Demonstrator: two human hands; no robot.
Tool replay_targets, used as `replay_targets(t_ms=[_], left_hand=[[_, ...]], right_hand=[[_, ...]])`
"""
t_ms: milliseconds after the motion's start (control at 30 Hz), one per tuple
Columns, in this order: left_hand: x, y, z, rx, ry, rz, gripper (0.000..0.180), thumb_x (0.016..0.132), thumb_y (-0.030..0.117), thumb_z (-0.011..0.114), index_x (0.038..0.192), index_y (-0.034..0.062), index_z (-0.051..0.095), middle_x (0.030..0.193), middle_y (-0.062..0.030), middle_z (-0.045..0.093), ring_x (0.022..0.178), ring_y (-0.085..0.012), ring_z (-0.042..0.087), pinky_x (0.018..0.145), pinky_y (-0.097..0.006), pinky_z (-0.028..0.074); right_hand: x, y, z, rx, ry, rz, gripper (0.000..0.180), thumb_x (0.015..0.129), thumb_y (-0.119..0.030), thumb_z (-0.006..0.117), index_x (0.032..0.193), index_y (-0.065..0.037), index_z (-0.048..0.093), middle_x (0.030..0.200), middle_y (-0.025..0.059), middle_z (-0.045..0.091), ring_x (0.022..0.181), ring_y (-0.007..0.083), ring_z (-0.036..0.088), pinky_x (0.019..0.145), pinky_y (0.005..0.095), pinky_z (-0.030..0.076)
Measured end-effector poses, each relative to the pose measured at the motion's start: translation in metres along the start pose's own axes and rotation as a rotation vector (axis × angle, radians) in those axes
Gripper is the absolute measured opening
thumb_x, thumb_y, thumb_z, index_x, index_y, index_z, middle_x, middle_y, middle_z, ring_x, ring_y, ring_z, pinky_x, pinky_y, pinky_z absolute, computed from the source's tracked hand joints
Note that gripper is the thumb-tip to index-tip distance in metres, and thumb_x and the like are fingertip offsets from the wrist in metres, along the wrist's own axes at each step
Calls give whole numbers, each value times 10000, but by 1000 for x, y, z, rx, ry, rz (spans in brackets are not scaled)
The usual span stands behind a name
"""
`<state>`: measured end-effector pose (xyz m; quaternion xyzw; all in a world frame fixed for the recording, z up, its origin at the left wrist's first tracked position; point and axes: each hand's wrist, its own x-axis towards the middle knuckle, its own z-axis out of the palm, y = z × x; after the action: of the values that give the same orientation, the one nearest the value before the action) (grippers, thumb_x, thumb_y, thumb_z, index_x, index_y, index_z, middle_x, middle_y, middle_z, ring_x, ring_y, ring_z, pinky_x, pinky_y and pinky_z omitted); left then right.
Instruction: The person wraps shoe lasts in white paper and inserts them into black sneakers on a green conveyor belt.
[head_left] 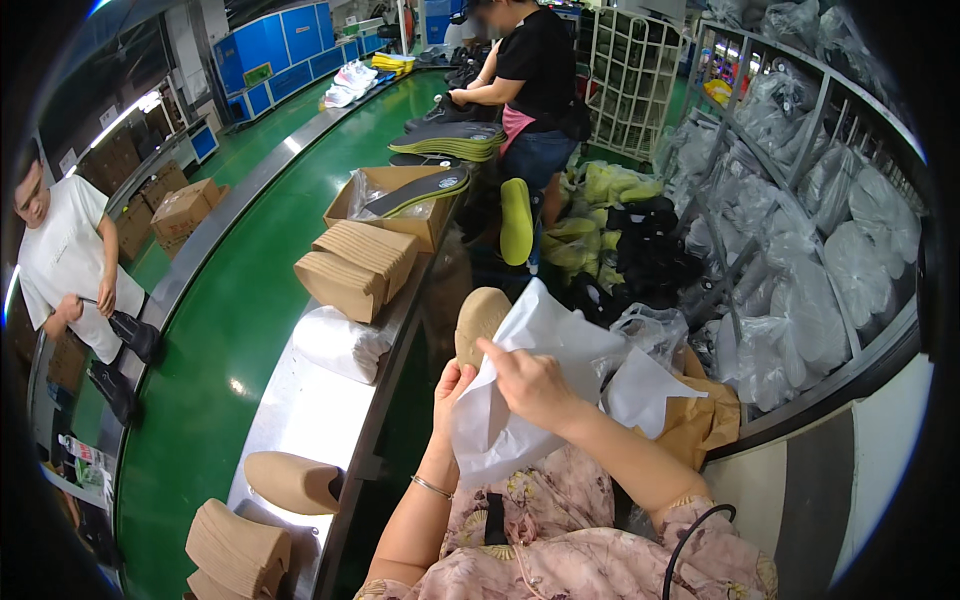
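In front of my chest, a tan, round-ended cardboard shoe insert [480,318] stands tilted beside a thin sheet of white tissue paper [500,440]. My left hand [452,395] is closed around the insert's lower part and the paper's left edge. Across the sheet, my right hand [537,385] is closed on the paper, with its index finger reaching to the insert's side. The paper hides the insert's lower end and part of my left hand. Another white sheet [645,395] lies on brown paper [705,420] to my right.
Along the metal ledge left of me lie stacked tan inserts [360,262], a white wrapped bundle [340,345] and a single insert [292,482]. Beyond them is an open carton [432,222] with dark insoles [420,192]. Co-workers handle black shoes; bagged goods [800,330] fill racks at right.
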<state>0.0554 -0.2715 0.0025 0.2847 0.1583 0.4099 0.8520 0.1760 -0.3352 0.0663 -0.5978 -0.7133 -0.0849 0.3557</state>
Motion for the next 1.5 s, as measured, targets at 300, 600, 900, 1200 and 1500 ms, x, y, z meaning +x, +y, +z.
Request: replay_targets(t_ms=[300,600,900,1200,1500], left_hand=[[-20,6,7,-203,-14,-169,206,942,153,455,1090,37,539,988,-90,610,861,-160,605,750,-286,509],[-15,-14,-25,-31,24,-25,88,948,159,462,977,92,512,939,-45,609,819,-134,608,719,-272,515],[-24,-15,-23,-45,-20,-158,140,871,47,557,1005,71,590,934,-8,621,793,-93,593,705,-237,506],[-36,3,9,306,-32,1,256,894,65,517,1147,30,541,998,-2,577,827,-93,559,699,-244,492],[-33,3,27,146,-48,-10,408,930,128,457,1311,5,383,1210,-53,489,1041,-131,513,844,-266,451]], right_hand=[[24,4,1,-64,-101,159,1024,645,-264,741,1436,-77,118,1106,201,458,1046,376,442,944,438,329],[5,0,3,-16,-313,316,1096,632,-228,736,1444,-102,11,1096,270,506,1003,423,511,874,439,427],[23,15,3,238,-264,383,1185,593,-284,790,1445,-135,-20,1245,286,450,1128,431,465,938,414,401],[27,21,5,402,-235,519,1136,618,-344,764,1447,-160,8,1314,278,371,1203,420,397,978,447,355],[22,14,16,-141,7,360,1125,583,-447,780,1442,-126,128,1148,211,418,964,352,469,846,477,382]])
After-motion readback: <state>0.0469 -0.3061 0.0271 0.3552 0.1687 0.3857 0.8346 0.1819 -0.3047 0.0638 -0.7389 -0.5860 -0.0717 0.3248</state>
